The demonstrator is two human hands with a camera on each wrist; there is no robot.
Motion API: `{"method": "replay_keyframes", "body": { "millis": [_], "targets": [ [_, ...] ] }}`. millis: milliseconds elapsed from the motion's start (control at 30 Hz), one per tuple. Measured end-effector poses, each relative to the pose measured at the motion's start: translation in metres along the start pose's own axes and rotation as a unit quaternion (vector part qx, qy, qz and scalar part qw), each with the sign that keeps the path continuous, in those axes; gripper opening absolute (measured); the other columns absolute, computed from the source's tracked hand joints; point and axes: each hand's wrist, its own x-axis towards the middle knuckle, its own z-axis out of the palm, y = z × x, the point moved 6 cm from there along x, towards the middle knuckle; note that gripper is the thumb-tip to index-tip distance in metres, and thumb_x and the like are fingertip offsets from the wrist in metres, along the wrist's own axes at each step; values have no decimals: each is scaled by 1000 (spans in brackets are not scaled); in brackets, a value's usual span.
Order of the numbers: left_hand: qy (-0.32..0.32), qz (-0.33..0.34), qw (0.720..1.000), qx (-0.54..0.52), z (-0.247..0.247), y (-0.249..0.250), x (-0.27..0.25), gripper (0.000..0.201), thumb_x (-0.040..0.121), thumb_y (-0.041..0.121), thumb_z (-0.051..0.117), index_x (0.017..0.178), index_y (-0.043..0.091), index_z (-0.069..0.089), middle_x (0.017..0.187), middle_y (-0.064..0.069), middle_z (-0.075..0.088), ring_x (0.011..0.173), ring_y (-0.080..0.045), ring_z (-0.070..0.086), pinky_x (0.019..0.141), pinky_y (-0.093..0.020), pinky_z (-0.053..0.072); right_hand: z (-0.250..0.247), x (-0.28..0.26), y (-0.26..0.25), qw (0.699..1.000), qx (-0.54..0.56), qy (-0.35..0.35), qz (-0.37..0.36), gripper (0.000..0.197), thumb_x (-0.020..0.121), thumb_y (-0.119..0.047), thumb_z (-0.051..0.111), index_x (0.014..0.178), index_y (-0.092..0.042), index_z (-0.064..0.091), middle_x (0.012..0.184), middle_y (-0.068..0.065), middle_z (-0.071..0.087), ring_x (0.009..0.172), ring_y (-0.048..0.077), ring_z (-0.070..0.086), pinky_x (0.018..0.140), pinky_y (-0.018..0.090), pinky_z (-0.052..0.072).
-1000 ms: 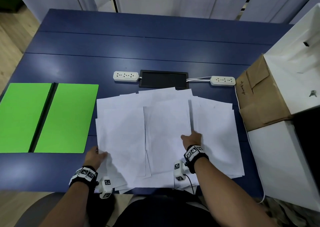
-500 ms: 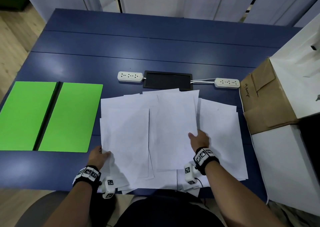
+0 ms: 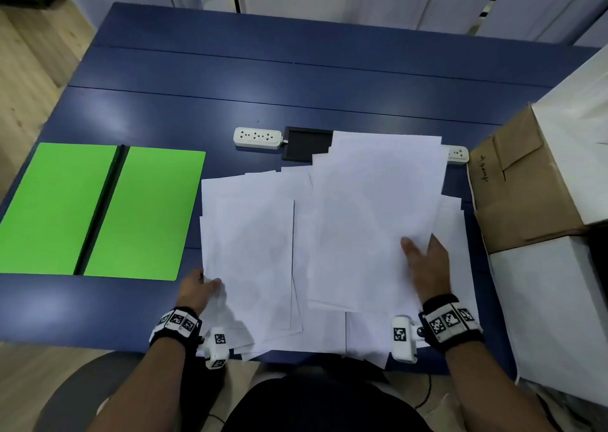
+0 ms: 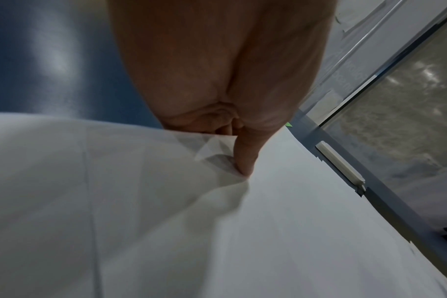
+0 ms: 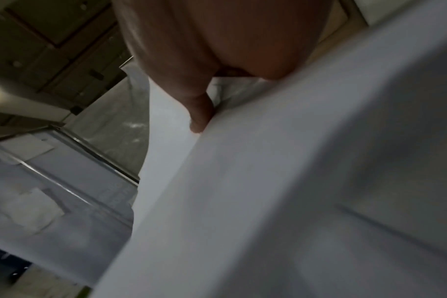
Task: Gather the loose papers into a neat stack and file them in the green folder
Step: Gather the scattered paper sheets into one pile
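My right hand (image 3: 427,267) pinches a raised sheet (image 3: 378,208) by its near right corner, thumb on top, fingers hidden beneath. My left hand (image 3: 197,290) grips the near left corner of the loose papers (image 3: 250,250), thumb pressing on top. The papers sprawl overlapped along the tabletop's (image 3: 296,79) near edge. The green folder (image 3: 98,211) lies open, flat, towards the left edge, just beside them.
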Motion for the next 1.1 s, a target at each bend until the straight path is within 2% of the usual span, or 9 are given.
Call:
{"method": "replay_keyframes", "body": {
  "millis": [100,233,333,467,633,767,900,967,1100],
  "targets": [
    [-5,-8,999,-43,1,3,-2,21,95,13,62,77,11,54,74,-7,58,80,-27,57,67,-32,43,49,-12,6,999,11,-41,16,36,88,-9,70,123,-10,65,116,8,72,108,24,68,101,39,51],
    [-28,-42,995,-88,-3,7,-8,54,104,46,39,138,7,55,134,-17,56,128,-34,51,107,-45,40,138,-40,23,984,31,-157,80,44,85,7,67,126,-7,61,120,13,69,111,28,67,103,42,51],
    [-38,-56,990,-125,-2,2,-6,65,102,57,35,149,14,44,154,-17,42,141,-35,42,114,-50,34,184,-61,43,965,-42,-219,139,54,88,1,63,139,-9,49,131,9,61,122,30,61,105,36,48],
    [-51,-14,993,-102,-1,0,0,76,83,67,58,119,0,63,118,-16,65,111,-31,60,94,-44,45,217,-85,46,932,-198,-257,160,62,92,-1,46,150,-9,27,126,12,56,120,34,57,92,30,48],
    [-69,-28,990,-121,3,-12,2,44,74,24,86,110,9,65,106,-12,75,100,-34,70,92,-55,55,248,-101,44,908,-206,-341,126,57,90,0,40,146,-13,41,137,10,55,122,30,57,102,36,49],
    [-49,-19,995,-90,4,-10,1,29,83,8,75,109,10,63,103,-11,74,96,-34,70,89,-54,56,214,-82,41,935,-309,-160,70,42,89,-18,59,131,-19,56,138,6,47,130,28,48,105,41,42],
    [-26,-21,996,-88,6,-9,4,29,81,6,76,108,6,64,102,-16,74,92,-34,71,85,-51,58,154,-64,62,927,-300,3,227,67,83,-13,66,142,-19,35,149,11,35,133,33,40,104,49,35],
    [-26,-23,996,-78,7,-10,5,34,80,6,78,110,4,63,104,-18,73,94,-35,71,87,-53,57,147,-57,77,928,-250,-4,275,67,83,-9,63,143,-13,34,142,13,48,126,34,52,102,47,43],
    [-21,-13,999,-48,6,-12,10,35,79,8,79,108,2,60,105,-19,72,96,-36,69,88,-55,56,156,-45,68,939,-295,-76,159,39,87,-6,55,126,-5,57,133,12,53,116,32,59,94,35,51]
  ]
}}
